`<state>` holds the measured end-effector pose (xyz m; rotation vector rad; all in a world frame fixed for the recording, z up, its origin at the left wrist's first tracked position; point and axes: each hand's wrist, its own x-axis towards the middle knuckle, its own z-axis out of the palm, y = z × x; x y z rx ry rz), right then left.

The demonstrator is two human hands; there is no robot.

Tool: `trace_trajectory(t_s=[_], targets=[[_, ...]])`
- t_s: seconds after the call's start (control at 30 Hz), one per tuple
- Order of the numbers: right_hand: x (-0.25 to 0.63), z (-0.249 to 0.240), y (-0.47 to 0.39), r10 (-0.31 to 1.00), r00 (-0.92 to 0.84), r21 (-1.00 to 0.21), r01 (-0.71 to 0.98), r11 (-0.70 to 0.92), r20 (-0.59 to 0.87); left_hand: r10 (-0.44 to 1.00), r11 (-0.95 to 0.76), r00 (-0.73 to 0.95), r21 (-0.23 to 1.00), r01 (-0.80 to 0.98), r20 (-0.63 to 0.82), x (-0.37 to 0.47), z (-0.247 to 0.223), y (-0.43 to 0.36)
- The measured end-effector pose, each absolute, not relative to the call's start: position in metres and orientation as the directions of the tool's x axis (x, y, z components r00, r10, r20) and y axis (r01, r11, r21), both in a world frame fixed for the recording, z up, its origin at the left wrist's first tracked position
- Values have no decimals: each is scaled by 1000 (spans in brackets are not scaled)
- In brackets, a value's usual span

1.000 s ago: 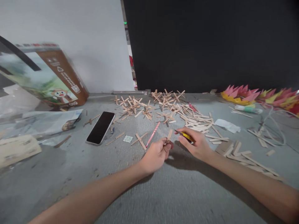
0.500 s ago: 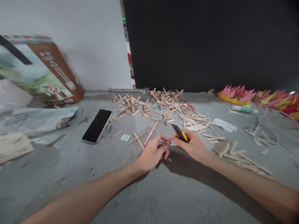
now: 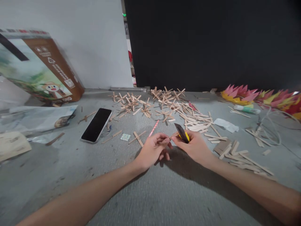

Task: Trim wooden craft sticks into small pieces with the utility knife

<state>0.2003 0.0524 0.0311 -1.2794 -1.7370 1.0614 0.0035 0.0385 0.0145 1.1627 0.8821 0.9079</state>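
My left hand (image 3: 155, 148) is closed in a pinch, thumb against fingers, on one end of a small wooden craft stick (image 3: 174, 136), mostly hidden by the fingertips. My right hand (image 3: 196, 147) grips a black and yellow utility knife (image 3: 182, 133), its black end pointing up and away. The thumb and forefinger of that hand also meet the stick's other end. Just beyond my left hand lie a pink and white striped straw (image 3: 154, 127) and a crossed pair of sticks (image 3: 137, 138). Farther back is a pile of crossed sticks (image 3: 133, 103).
A phone (image 3: 97, 125) lies at the left, in front of a printed paper bag (image 3: 50, 72). Loose sticks (image 3: 198, 124) and a cardboard piece (image 3: 221, 147) are on the right. Beyond them are a glue stick (image 3: 246, 109), a white cable (image 3: 278, 131) and pink-yellow paper crowns (image 3: 240, 94).
My left hand has shifted slightly left and covers more of the straw. The knife has tilted a little in my right hand. The view has moved slightly.
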Motion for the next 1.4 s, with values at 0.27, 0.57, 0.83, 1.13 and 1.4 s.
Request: trace_trajectory(t_s=[0.27,0.57,0.83,1.13,1.4], targets=[[199,34,49,964,-238,-861,461,216,115,917,211,366,971,-109,-158,4,20,40],[198,37,51,950,-298,-871,439,222,92,904,211,402,969,-127,-144,2,18,42],[204,39,61,908,-342,-788,476,391,243,887,253,432,954,-161,-163,1,18,44],[208,46,68,861,-441,-765,453,457,253,915,111,391,994,-1,-102,3,17,35],[206,48,61,915,-389,-818,487,306,111,944,-30,330,995,99,-4,4,19,30]])
